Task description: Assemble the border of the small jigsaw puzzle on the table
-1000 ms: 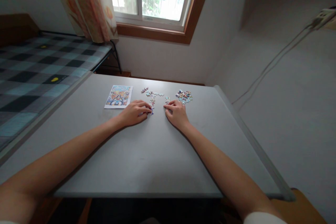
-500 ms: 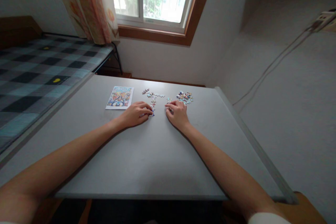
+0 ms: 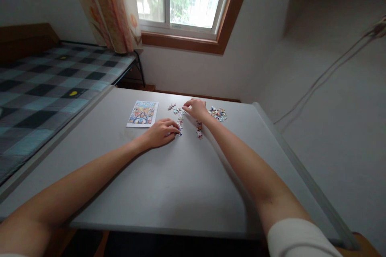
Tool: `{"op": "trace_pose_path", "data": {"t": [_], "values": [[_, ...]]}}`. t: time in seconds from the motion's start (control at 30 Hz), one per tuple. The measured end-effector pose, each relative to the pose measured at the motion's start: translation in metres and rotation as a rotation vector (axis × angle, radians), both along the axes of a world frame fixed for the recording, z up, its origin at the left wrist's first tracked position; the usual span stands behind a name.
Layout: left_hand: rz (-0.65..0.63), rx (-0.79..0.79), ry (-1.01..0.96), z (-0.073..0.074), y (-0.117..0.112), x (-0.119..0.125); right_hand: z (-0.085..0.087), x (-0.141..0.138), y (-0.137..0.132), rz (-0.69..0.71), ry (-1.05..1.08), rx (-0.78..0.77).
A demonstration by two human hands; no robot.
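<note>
My left hand (image 3: 164,132) rests on the table with its fingers curled at the lower end of a left strip of jigsaw puzzle pieces (image 3: 181,119). A bluish piece shows at the fingertips. My right hand (image 3: 196,109) is over the top row of pieces, thumb and forefinger pinched together; whatever lies between them is too small to make out. Below the right wrist lies a second, shorter strip of puzzle pieces (image 3: 199,130). A small cluster of joined pieces (image 3: 171,107) sits at the upper left of the strips. My right forearm and hand hide part of the layout.
A printed picture sheet (image 3: 142,113) lies left of the pieces. To the right is a loose pile of puzzle pieces (image 3: 218,114). The pale table (image 3: 169,192) meets a bed with a checked cover (image 3: 60,76) on the left. A cable (image 3: 319,84) hangs along the right wall.
My right hand has moved up and left from the right strip to the top row, uncovering the right strip. The left hand stays at the left strip's lower end. The view has shifted slightly.
</note>
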State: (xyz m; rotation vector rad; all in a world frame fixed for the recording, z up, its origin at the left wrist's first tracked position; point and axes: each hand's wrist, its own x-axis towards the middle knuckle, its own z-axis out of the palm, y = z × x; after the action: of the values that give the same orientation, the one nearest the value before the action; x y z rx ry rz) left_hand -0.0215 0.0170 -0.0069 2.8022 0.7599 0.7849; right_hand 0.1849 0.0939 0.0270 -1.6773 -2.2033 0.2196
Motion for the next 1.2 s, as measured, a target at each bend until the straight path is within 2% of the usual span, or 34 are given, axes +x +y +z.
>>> {"op": "trace_pose_path", "data": {"t": [0.13, 0.33, 0.5, 0.77, 0.87, 1.03, 1.13, 1.2], "values": [[0.0, 0.001, -0.006, -0.001, 0.0, 0.001, -0.005, -0.012, 0.012, -0.061, 0.005, -0.07], [0.006, -0.01, -0.012, 0.002, -0.002, 0.003, -0.015, -0.023, 0.018, -0.095, -0.05, -0.056], [0.004, -0.008, -0.016, 0.002, -0.002, 0.003, -0.018, -0.026, 0.021, -0.109, 0.003, -0.096], [0.003, -0.003, -0.02, 0.003, -0.002, 0.003, -0.017, -0.028, 0.015, -0.091, 0.142, -0.059], [0.001, 0.001, -0.021, 0.002, -0.002, 0.003, -0.017, -0.025, 0.013, -0.053, 0.279, -0.059], [-0.001, 0.01, -0.021, 0.001, -0.001, 0.003, -0.015, -0.017, 0.003, 0.107, 0.603, -0.07], [-0.003, 0.01, -0.02, 0.001, -0.001, 0.002, -0.012, -0.008, -0.01, 0.191, 0.652, -0.076], [0.0, 0.007, -0.021, 0.002, -0.001, 0.002, -0.012, 0.0, -0.021, 0.198, 0.624, -0.06]]}}
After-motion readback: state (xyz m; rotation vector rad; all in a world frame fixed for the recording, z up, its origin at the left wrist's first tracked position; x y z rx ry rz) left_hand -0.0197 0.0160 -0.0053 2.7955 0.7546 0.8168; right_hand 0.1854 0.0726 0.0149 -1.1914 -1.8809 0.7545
